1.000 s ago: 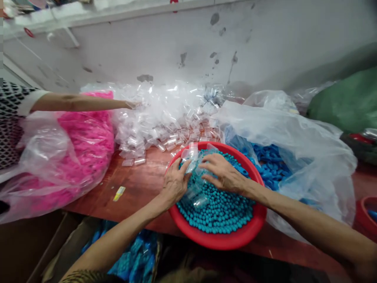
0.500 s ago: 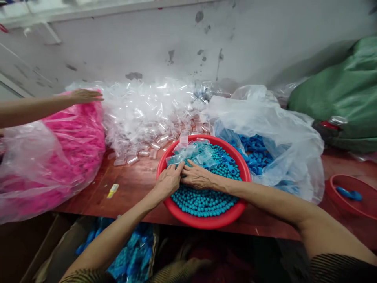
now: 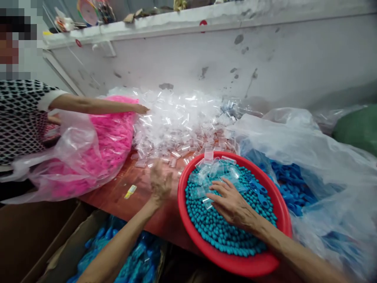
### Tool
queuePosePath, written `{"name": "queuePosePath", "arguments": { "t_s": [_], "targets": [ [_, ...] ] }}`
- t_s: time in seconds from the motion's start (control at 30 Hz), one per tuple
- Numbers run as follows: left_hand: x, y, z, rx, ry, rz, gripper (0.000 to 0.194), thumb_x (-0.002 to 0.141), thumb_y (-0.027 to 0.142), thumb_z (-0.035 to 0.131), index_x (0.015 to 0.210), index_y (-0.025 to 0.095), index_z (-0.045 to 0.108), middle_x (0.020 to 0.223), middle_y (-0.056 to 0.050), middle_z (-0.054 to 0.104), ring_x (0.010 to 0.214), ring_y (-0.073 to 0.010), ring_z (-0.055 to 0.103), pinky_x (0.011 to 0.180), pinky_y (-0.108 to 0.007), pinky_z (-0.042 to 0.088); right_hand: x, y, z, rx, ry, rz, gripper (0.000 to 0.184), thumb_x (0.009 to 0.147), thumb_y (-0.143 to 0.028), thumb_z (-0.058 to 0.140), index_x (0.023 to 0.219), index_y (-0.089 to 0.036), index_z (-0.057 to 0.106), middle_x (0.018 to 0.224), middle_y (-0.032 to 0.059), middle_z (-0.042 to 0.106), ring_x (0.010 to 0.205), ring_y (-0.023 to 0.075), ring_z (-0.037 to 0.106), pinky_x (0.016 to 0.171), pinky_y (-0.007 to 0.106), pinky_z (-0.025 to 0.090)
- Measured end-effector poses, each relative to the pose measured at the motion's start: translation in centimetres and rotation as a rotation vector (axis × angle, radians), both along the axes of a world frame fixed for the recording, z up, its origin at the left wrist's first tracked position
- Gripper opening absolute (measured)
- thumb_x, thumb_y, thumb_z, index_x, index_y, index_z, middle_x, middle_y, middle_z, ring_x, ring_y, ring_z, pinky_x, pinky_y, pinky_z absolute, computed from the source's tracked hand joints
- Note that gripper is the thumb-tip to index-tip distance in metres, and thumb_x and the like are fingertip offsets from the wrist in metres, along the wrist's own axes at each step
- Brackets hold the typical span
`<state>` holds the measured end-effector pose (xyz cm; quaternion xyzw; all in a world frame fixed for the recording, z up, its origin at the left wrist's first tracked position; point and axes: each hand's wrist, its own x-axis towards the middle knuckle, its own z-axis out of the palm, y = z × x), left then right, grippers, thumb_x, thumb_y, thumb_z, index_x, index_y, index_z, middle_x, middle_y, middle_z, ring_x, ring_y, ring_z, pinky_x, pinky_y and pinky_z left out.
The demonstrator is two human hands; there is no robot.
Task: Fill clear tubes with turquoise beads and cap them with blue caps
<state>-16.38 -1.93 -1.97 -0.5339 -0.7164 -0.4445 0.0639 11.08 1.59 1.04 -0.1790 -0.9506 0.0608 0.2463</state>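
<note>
Head view: a red plastic basin point(image 3: 247, 267) sits on a reddish tabletop point(image 3: 112, 206), right of centre and low in my view; the clock directions here are taken from its middle. Turquoise beads point(image 3: 224, 239) fill it. Short clear plastic tubes point(image 3: 208, 156) lie on them from ten to twelve o'clock, some lapping the rim, and a few blue plastic pieces point(image 3: 260, 192) rest at two.

My right hand point(image 3: 232, 204) is over the middle of the basin, palm down, fingers loosely spread, fingertips pointing toward ten among the tubes; I cannot tell whether they touch. My left hand point(image 3: 160, 182) is outside the rim toward ten, above the tabletop, blurred, thumb apart from the fingers.

A large heap of clear tubes point(image 3: 176, 129) spreads beyond the rim at eleven. A plastic bag of pink pieces point(image 3: 112, 145) slumps at ten, under a co-worker's forearm point(image 3: 94, 105). At two, a translucent bag point(image 3: 273, 127) lies open around more blue pieces point(image 3: 291, 184).
</note>
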Motion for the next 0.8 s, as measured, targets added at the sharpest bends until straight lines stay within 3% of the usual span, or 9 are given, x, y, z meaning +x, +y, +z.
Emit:
{"name": "queuePosePath", "arguments": {
  "t_s": [0.03,0.13,0.23,0.3,0.4,0.57,0.7,0.8],
  "targets": [
    [-2.3,0.7,-0.6,-0.049,-0.05,0.182,0.056,0.085,0.038,0.048,0.134,0.013,0.037,0.142,-0.018,0.039,0.134,-0.0315,0.033,0.109,-0.048,0.03,0.0,0.0,0.1,-0.008,0.021,-0.007,0.026,0.087,-0.018,0.048,0.109,-0.022,0.059,0.107,0.0102,0.063,0.112,0.0253,0.053,0.1,0.055,0.037],
    [-9.0,3.1,-2.7,-0.072,-0.194,0.501,0.065,0.087,0.04,0.042,0.14,0.008,0.023,0.146,-0.026,0.027,0.137,-0.0415,0.02,0.107,-0.061,0.022,-0.1,0.3,0.3,-0.041,0.076,-0.039,0.029,0.086,-0.015,0.047,0.11,-0.025,0.059,0.102,0.0087,0.064,0.106,0.0246,0.058,0.095,0.053,0.044],
    [-12.9,5.9,-4.6,-0.058,-0.314,0.679,0.064,0.09,0.042,0.032,0.142,0.008,0.018,0.145,-0.03,0.023,0.135,-0.0471,0.019,0.101,-0.069,0.019,0.0,1.1,0.1,-0.1,0.124,-0.068,0.032,0.086,-0.014,0.047,0.113,-0.028,0.057,0.098,0.0075,0.065,0.095,0.0227,0.062,0.083,0.045,0.053],
    [-13.6,8.1,-5.7,-0.056,-0.353,0.694,0.064,0.09,0.044,0.032,0.142,0.008,0.02,0.145,-0.029,0.024,0.135,-0.0461,0.021,0.103,-0.067,0.02,0.0,1.5,0.0,-0.124,0.141,-0.069,0.033,0.085,-0.014,0.047,0.114,-0.029,0.056,0.094,0.0067,0.066,0.087,0.0218,0.064,0.075,0.041,0.055],
    [-13.0,11.7,-6.8,-0.055,-0.346,0.626,0.063,0.09,0.042,0.033,0.141,0.005,0.022,0.144,-0.027,0.03,0.136,-0.0377,0.026,0.107,-0.056,0.025,-0.1,1.9,0.0,-0.13,0.129,-0.067,0.034,0.085,-0.013,0.046,0.115,-0.028,0.055,0.091,0.0059,0.067,0.084,0.0216,0.064,0.075,0.041,0.054],
    [-10.4,16.7,-7.2,-0.067,-0.323,0.54,0.067,0.093,0.039,0.03,0.141,-0.004,0.011,0.148,-0.029,0.021,0.139,-0.0321,0.021,0.112,-0.047,0.022,-0.3,1.8,0.7,-0.208,0.088,-0.097,0.029,0.087,-0.012,0.046,0.111,-0.025,0.056,0.092,0.006,0.065,0.086,0.0199,0.061,0.077,0.039,0.051],
    [-8.4,18.1,-6.6,-0.103,-0.328,0.454,0.071,0.095,0.043,0.025,0.139,-0.008,0.004,0.15,-0.029,0.013,0.14,-0.0351,0.013,0.114,-0.051,0.012,-0.3,1.7,1.1,-0.233,0.038,-0.091,0.023,0.087,-0.014,0.048,0.107,-0.021,0.058,0.094,0.0066,0.064,0.089,0.0185,0.058,0.079,0.037,0.047],
    [-8.4,17.9,-6.3,-0.116,-0.33,0.43,0.067,0.093,0.04,0.033,0.143,0.003,0.007,0.154,-0.019,0.009,0.141,-0.035,0.009,0.112,-0.059,0.007,-0.3,1.8,0.9,-0.184,-0.011,-0.104,0.018,0.089,-0.018,0.047,0.101,-0.019,0.06,0.096,0.0068,0.064,0.091,0.0179,0.057,0.081,0.035,0.045]
  ]
}}
